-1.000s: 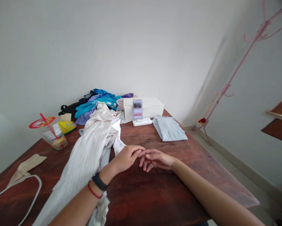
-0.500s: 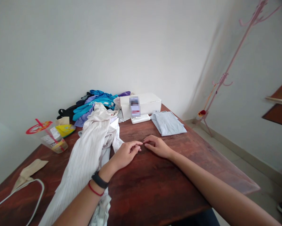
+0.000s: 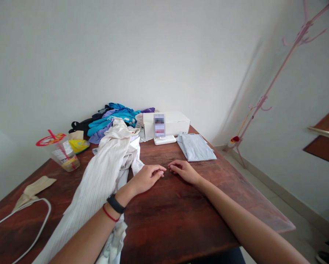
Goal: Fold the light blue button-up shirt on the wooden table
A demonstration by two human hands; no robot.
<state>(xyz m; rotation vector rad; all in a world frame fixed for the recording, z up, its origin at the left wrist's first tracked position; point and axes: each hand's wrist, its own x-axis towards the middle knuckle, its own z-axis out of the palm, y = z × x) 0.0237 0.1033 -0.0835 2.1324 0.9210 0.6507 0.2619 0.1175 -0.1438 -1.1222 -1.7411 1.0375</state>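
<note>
My left hand point(image 3: 148, 178) rests over the brown wooden table point(image 3: 178, 220), fingers stretched loosely toward the right and holding nothing. Facing it, a small gap away, my right hand point(image 3: 185, 171) also holds nothing, its fingers relaxed and slightly curved. Beside my left hand and partly under that forearm lies a striped white shirt point(image 3: 98, 179), spread lengthwise on the table. A patterned pale cloth point(image 3: 115, 234) shows at its lower edge. Beyond my right hand is a folded light grey garment point(image 3: 197, 147).
A heap of blue, purple and black clothes point(image 3: 117, 117) lies against the wall. A white box point(image 3: 175, 123) stands behind a small white device point(image 3: 164, 139). On the left are a plastic cup point(image 3: 66, 157), a yellow packet point(image 3: 79, 146), a beige cloth point(image 3: 36, 189) and a white cable point(image 3: 47, 216).
The view has shifted slightly. Both hands stay in nearly the same place on the table, still without anything in them.
</note>
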